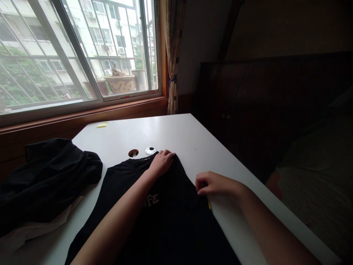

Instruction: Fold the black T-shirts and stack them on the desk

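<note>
A black T-shirt (176,224) with pale lettering on its chest lies spread on the white table, its neckline toward the far side. My left hand (163,162) rests at the shoulder beside the collar, fingers bent together on the fabric; the thumb is hidden. At the sleeve's edge on the right, my right hand (209,183) is closed in a pinch on the shirt cloth. A small yellow strip (209,203) shows at the shirt's side, just below the right hand. My left forearm covers part of the lettering.
The white table (215,154) has a round hole (133,153) and a silver round cap (150,150) beyond the collar. A yellow note (102,124) lies near the window. Dark clothes (55,169) are heaped at the left, over pale cloth (41,232). A curtain (173,73) hangs behind.
</note>
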`<state>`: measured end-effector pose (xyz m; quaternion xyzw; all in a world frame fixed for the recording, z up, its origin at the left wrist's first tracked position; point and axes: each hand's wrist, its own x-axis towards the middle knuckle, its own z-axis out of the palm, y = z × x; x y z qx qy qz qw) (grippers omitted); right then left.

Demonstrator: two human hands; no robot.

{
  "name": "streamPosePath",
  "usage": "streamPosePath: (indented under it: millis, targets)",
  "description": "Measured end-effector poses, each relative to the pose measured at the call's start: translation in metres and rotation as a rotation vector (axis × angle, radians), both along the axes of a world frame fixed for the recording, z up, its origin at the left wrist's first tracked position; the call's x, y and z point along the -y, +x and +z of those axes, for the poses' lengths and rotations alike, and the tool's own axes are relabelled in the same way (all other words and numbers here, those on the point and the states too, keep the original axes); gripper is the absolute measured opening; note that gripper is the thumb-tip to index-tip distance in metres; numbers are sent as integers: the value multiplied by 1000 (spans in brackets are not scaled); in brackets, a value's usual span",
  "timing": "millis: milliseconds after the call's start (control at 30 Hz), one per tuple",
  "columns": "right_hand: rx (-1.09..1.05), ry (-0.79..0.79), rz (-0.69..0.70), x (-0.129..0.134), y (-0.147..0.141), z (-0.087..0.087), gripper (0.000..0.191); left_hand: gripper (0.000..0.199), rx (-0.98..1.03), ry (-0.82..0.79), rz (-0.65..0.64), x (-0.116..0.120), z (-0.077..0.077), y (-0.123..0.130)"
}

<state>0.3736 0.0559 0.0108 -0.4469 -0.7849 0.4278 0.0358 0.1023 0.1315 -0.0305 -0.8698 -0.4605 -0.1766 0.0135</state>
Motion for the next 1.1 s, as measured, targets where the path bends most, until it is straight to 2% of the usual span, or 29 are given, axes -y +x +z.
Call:
streamPosePath:
  millis: [133, 367, 633, 733, 833, 933, 1033, 1100]
  targets:
    - [10, -4, 18, -3, 3, -3, 22, 32, 5, -18, 72, -13, 1, 3]
    - [27, -72, -29, -4, 9, -7, 25, 20, -17, -41, 53, -18, 10, 15]
    - [73, -142, -10, -1, 7, -4, 29, 17, -9, -25, 141, -25, 7, 31]
    - [55, -139, -21, -2, 8, -3, 29, 22, 9, 0, 153, -23, 10, 34]
    - [74, -97, -52, -3, 12, -2, 30, 30, 23, 43, 103, -12, 16, 35]
    - [84, -59, -52, -4, 14, -3, 30, 32, 10, 63, -34, 10, 18, 37]
    - [92, 1, -34, -4, 14, -5, 31, 36, -38, 46, -179, 37, 8, 38]
    - [107, 23, -28, -4, 12, -7, 33, 50, -83, 11, -207, 49, -2, 37]
